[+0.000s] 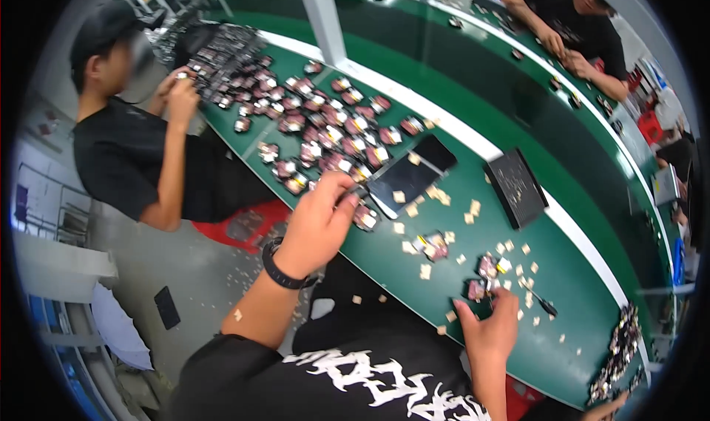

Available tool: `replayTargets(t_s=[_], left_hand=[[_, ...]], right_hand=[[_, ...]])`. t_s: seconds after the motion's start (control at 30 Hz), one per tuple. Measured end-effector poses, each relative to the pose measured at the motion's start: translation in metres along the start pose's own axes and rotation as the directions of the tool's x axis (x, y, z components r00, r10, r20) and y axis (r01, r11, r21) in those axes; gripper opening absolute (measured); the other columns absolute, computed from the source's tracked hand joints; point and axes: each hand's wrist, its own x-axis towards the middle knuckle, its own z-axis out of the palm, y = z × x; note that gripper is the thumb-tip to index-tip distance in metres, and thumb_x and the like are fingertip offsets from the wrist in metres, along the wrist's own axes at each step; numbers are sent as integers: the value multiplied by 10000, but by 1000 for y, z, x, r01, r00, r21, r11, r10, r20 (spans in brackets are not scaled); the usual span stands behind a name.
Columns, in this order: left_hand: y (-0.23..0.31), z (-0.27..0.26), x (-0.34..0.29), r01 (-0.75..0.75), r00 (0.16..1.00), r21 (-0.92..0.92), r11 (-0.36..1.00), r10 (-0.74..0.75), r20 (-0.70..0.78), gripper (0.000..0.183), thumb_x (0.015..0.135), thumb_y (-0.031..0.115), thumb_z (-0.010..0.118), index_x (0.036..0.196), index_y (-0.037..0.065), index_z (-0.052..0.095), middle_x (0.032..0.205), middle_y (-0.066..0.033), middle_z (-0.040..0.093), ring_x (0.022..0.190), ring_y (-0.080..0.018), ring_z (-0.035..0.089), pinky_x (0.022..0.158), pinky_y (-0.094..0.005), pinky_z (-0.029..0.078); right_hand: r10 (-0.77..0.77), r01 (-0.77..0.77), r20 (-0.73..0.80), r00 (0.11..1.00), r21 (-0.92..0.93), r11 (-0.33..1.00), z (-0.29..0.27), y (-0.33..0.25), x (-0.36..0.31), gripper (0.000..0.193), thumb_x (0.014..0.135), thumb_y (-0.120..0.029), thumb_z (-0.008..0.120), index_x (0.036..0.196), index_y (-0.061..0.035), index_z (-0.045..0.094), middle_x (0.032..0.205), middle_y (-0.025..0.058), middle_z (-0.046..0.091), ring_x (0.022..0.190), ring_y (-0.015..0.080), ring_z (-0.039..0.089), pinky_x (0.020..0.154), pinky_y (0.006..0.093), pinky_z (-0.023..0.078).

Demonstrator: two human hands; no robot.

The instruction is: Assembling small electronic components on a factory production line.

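Note:
My left hand (323,218), with a black watch (285,269) on its wrist, is at the near edge of a heap of small components (325,121). They look dark and reddish-brown with shiny parts. Its thumb and fingers are closed around something small and dark, mostly hidden. Farther right, my right hand (490,323) is low over the green table. Its thumb and forefinger are on either side of a reddish-brown component (475,290), which appears gripped at the fingertips. Another component (487,266) lies just beyond it. One more component (435,246) lies between my hands.
Beige chips (425,272) are scattered over the green table (414,295). A phone-like dark slab (414,175), a black tray (516,188) and a small black-handled tool (546,305) lie around. A metal post (322,22) rises behind. Co-workers sit left (126,147) and across (573,36).

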Motion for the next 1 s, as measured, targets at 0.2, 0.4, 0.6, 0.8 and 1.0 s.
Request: replayTargets(t_s=[0.2, 0.4, 0.6, 0.8, 1.0], left_hand=[[-33, -57, 44, 40, 941, 374, 927, 91, -325, 197, 892, 58, 666, 1065, -24, 617, 1008, -175, 636, 760, -285, 626, 684, -382, 505], [-74, -72, 94, 75, 900, 351, 933, 88, -426, 174, 861, 89, 704, 974, -33, 654, 920, -172, 666, 748, -303, 650, 692, -402, 515], [-78, -77, 112, 192, 911, 431, 882, 3, -413, 201, 851, 136, 743, 942, -24, 663, 803, -171, 674, 754, -343, 661, 701, -434, 518], [-58, -66, 104, 128, 906, 645, 753, 176, -385, 224, 868, 160, 734, 980, -19, 661, 926, -200, 669, 877, -385, 659, 753, -475, 519], [33, -3, 41, -54, 963, 94, 994, 77, -259, 200, 1010, 149, 628, 1096, -26, 676, 932, -71, 670, 649, -96, 590, 591, -259, 471]], right_hand=[[-18, 17, -4, 1000, -11, 1000, 6, 2, 3, 714, 732, -378, 892, 1230, -4, 544, 1110, 134, 564, 914, 369, 661, 724, 469, 537], [-33, 34, -25, 999, 13, 999, 1, -7, 9, 741, 742, -373, 880, 1304, -26, 544, 1095, 131, 557, 895, 354, 665, 717, 473, 544], [-36, 36, 6, 999, 42, 998, -1, 5, 9, 642, 719, -333, 882, 1241, -73, 614, 1075, 117, 563, 870, 337, 664, 710, 447, 546], [-46, 44, 7, 999, 156, 987, -5, 16, 6, 608, 680, -299, 906, 1172, -59, 642, 1028, 110, 584, 836, 307, 656, 697, 432, 534], [-193, 229, -126, 973, 413, 882, -26, 1, 4, 566, 664, -188, 938, 1115, -25, 637, 951, 94, 584, 759, 232, 607, 634, 339, 497]])
